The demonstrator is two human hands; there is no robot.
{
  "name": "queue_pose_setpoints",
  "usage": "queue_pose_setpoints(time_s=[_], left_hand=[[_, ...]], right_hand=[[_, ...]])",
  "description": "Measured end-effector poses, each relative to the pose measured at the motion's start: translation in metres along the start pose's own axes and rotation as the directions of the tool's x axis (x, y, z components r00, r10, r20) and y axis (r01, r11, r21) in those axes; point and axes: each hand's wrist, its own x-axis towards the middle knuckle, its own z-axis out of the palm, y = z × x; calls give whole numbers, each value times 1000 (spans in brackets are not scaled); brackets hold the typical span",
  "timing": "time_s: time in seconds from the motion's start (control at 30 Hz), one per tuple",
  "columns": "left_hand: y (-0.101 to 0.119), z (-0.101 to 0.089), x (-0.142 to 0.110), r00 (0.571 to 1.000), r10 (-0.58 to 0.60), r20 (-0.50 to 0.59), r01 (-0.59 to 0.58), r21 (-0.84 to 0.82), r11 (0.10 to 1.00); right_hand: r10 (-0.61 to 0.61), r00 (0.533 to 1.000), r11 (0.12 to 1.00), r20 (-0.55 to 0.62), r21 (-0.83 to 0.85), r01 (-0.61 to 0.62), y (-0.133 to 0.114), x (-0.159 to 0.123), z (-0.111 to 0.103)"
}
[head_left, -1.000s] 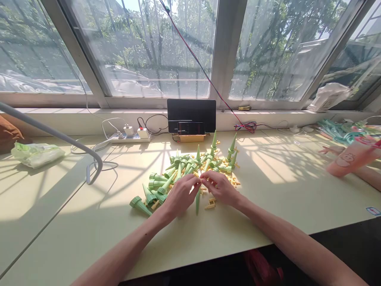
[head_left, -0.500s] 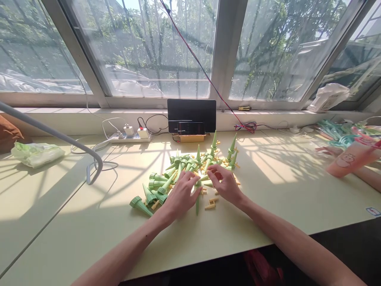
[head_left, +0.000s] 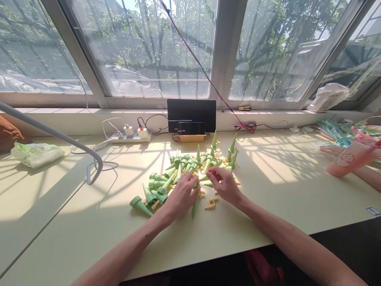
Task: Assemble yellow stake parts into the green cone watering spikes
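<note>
My left hand point(head_left: 183, 193) is closed around a green plastic spike point(head_left: 195, 207), whose pointed end hangs downward below the fingers. Close by on the right, my right hand point(head_left: 225, 183) has thumb and fingertips pinched together; whatever is between them is too small to make out. Behind and left of both hands lies a heap of green plastic spikes point(head_left: 159, 184) with ribbed collars, some on their sides. Several small yellow T-shaped pieces point(head_left: 211, 203) rest on the table below my right hand. Green spikes with yellow pieces fitted point(head_left: 232, 149) stand upright farther back.
A black tablet point(head_left: 191, 113) and a phone point(head_left: 191, 128) lean on a small box at the back. A power strip point(head_left: 131, 137) with cables sits left of them. On the right stand a pink cup point(head_left: 345, 159) and another person's hand point(head_left: 330, 149). A grey curved tube point(head_left: 59, 131) crosses the left.
The spike in my left hand has tilted, its point swinging slightly left and toward me. My right hand has shifted a little left. At the far right, the other person's hand has moved slightly.
</note>
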Motion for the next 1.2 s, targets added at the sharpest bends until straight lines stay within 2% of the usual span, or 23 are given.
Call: queue_pose_setpoints(time_s=[0.23,0.47,0.7,1.2], left_hand=[[2,-1,1,1000,-20,-15,20,-34,999],[5,-5,4,993,-5,-120,1,-39,999],[6,-6,4,981,-79,-176,72,-49,996],[6,-5,3,979,-56,-198,41,-81,996]], right_hand=[[-23,1000,1000,-9,10,23,-2,0,-1],[-24,1000,1000,-18,9,24,-3,0,-1],[-42,999,999,-34,-36,41,-3,0,-2],[-26,993,999,111,-31,29,-5,-1,0]])
